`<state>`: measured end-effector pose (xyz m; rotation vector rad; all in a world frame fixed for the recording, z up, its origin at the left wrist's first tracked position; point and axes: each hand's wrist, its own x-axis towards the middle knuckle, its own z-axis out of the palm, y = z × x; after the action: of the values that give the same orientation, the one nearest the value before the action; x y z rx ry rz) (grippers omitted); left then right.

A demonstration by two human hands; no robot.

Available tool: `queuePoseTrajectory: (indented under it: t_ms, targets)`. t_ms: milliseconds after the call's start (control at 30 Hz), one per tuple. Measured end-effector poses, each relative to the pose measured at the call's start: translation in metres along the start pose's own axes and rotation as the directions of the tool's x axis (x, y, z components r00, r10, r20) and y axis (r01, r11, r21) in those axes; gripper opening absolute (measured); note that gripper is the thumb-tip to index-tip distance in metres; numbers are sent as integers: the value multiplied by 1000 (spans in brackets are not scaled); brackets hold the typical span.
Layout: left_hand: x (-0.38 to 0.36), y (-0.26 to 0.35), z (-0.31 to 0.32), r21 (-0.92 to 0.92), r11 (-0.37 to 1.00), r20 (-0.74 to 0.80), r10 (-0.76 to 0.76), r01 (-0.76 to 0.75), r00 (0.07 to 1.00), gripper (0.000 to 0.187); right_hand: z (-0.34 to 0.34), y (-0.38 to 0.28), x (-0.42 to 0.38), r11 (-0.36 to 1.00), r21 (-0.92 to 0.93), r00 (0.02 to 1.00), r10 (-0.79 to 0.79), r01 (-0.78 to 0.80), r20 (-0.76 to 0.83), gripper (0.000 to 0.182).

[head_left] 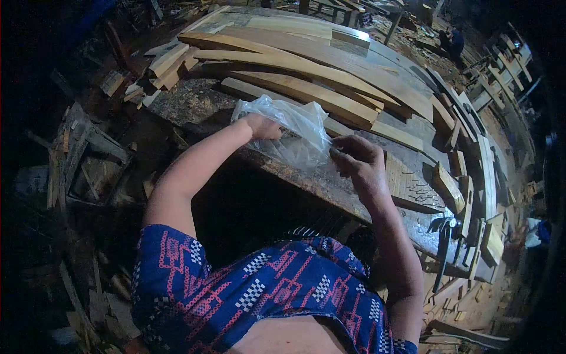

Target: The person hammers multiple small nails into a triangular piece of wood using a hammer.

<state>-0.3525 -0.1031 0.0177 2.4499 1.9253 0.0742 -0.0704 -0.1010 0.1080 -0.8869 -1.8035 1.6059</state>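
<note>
A clear plastic bag is stretched between my two hands above the near edge of the workbench. My left hand is closed on the bag at its left side, its fingers curled and partly covered by the film. At the bag's right edge, my right hand pinches the plastic between thumb and fingers. What the bag contains, if anything, I cannot make out. Right of my right hand, several nails lie on a wooden block. A hammer rests farther right, its handle pointing toward me.
Long curved wooden pieces lie across the bench behind the bag. Short wood offcuts are stacked at the left, and more pieces line the right side. Scrap wood covers the floor. A person is far back at the right.
</note>
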Motion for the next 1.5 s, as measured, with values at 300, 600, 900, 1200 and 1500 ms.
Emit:
queuePoseTrajectory:
  t_ms: [300, 600, 900, 1200, 1500]
  targets:
    - [-1, -1, 12, 112, 990, -30, 87, -83, 996, 35, 1, 1, 1, 1000, 19, 1000, 2, -2, 4, 20]
    - [-4, 13, -23, -285, 939, 79, -175, 190, 981, 36, 0, -1, 4, 1000, -5, 1000, -23, 23, 13, 19]
    - [-14, 11, 20, -812, -519, 393, -145, 269, 908, 19, 4, -2, 14, 996, 68, 998, -64, 63, 18, 20]
    - [-11, 35, 27, -741, -668, 315, -267, 61, 911, 20, 4, -2, 16, 999, 35, 999, -41, 40, 34, 21]
    - [-10, 40, 35, -733, -678, 218, -315, -58, 924, 23, 7, -11, 17, 997, 53, 999, -47, 47, -3, 18]
